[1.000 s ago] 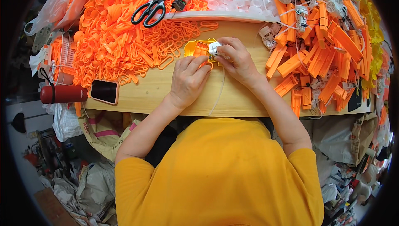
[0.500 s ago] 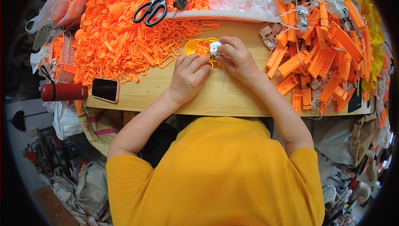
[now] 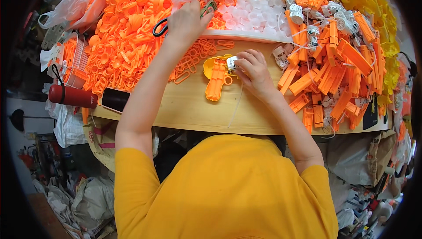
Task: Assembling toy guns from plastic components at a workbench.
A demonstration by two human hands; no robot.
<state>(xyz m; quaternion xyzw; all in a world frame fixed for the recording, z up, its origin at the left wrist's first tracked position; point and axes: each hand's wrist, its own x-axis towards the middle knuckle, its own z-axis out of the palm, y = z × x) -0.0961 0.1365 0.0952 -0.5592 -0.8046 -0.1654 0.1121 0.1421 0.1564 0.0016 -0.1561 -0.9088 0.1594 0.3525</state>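
Observation:
On the table before me lies a half-shell of a toy gun, with a yellow body (image 3: 210, 66) and an open orange grip (image 3: 216, 83) with a ring beside it. My right hand (image 3: 255, 72) is closed, fingers and thumb pinching a small white unit (image 3: 232, 64) at the shell's right edge. A thin clear tube (image 3: 236, 109) trails from there toward the table's front edge. Further off, my left hand (image 3: 187, 24) reaches over the black-handled scissors (image 3: 160, 28) and a small green object (image 3: 209, 7); its fingertips are hidden, so what it touches is unclear.
Loose orange parts (image 3: 127, 50) heap at left; a white tray (image 3: 246, 35) of clear caps stands at the back. Orange battery-box-like pieces with white units (image 3: 338, 69) pile at right, yellow shells (image 3: 351, 1) behind. A red flask (image 3: 72, 96) and phone (image 3: 115, 99) lie at left.
My left hand has left the toy gun shell and moved up and left, over the scissors. The orange grip now shows uncovered. My right hand stays at the white unit.

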